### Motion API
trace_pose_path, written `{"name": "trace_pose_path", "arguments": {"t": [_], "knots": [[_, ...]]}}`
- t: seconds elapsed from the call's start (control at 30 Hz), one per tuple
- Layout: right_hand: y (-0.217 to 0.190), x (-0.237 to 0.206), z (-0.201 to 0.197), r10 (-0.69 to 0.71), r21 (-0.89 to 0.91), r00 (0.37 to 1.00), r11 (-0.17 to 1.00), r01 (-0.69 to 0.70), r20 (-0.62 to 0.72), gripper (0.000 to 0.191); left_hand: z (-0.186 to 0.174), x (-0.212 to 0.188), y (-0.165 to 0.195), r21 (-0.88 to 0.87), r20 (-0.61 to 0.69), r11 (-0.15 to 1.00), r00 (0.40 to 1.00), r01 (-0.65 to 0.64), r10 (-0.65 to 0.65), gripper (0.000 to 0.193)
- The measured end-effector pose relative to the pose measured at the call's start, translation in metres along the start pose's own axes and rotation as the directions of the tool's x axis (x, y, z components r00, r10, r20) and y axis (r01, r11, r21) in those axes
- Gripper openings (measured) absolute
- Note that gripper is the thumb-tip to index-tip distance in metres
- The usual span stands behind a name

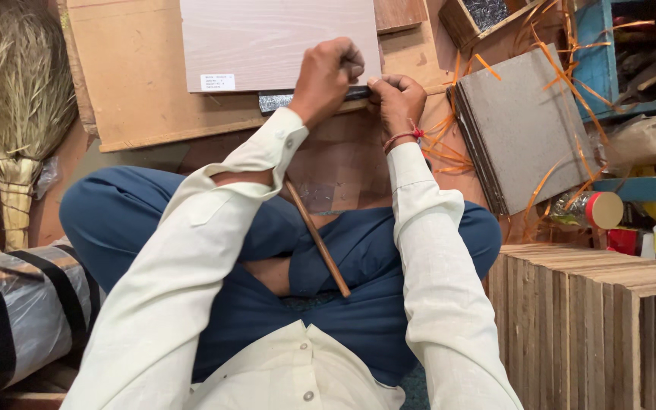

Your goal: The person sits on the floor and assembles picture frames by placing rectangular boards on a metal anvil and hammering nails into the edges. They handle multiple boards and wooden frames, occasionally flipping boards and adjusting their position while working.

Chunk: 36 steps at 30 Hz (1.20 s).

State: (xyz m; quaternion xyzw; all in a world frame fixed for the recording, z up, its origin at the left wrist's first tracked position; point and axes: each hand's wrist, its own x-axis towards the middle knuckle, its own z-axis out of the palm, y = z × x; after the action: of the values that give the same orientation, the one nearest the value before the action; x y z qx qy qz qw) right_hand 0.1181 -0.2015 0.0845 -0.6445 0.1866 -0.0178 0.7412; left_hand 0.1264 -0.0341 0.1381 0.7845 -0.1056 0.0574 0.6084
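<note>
On the workshop floor: a person sits cross-legged.
Board: pale wood-grain laminate panel (267, 38) lies flat on a brown plywood sheet (138, 83).
Strip: dark narrow edge band (279, 99) runs along the panel's near edge.
Left hand (328, 72): fisted, clamped on the band.
Right hand (396, 99): pinching the band's end.
Judgement: keep it taut and flush.

Floor (115, 156), plywood sheet (138, 76), broom (13, 99), stacked boards (525, 125)
</note>
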Motion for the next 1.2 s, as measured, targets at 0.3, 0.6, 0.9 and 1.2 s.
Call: {"name": "trace_pose_path", "arguments": {"t": [0.3, 0.6, 0.9, 1.2], "knots": [[0.045, -0.024, 0.003, -0.058, 0.077, 0.994, 0.995, 0.066, -0.097, 0.016, 0.007, -0.015, -0.042, 0.311, -0.04, 0.93, 0.975, -0.195, 0.217, 0.01], [0.113, -0.232, 0.052, 0.142, -0.733, 0.882, 0.623, 0.273, 0.45, 0.045, -0.03, -0.031, -0.046, 0.369, -0.042, 0.907, 0.971, -0.205, 0.236, 0.01], [0.075, -0.277, 0.085, 0.572, -0.125, 0.663, 0.794, -0.594, 0.483, 0.046, -0.081, -0.045, -0.062, 0.291, -0.004, 0.926, 0.968, -0.239, 0.251, 0.012], [0.037, -0.315, 0.06, 0.078, -0.178, 0.996, 0.98, -0.085, -0.046, 0.038, -0.081, -0.039, -0.078, 0.273, -0.012, 0.941, 0.977, -0.201, 0.213, 0.01]]}}
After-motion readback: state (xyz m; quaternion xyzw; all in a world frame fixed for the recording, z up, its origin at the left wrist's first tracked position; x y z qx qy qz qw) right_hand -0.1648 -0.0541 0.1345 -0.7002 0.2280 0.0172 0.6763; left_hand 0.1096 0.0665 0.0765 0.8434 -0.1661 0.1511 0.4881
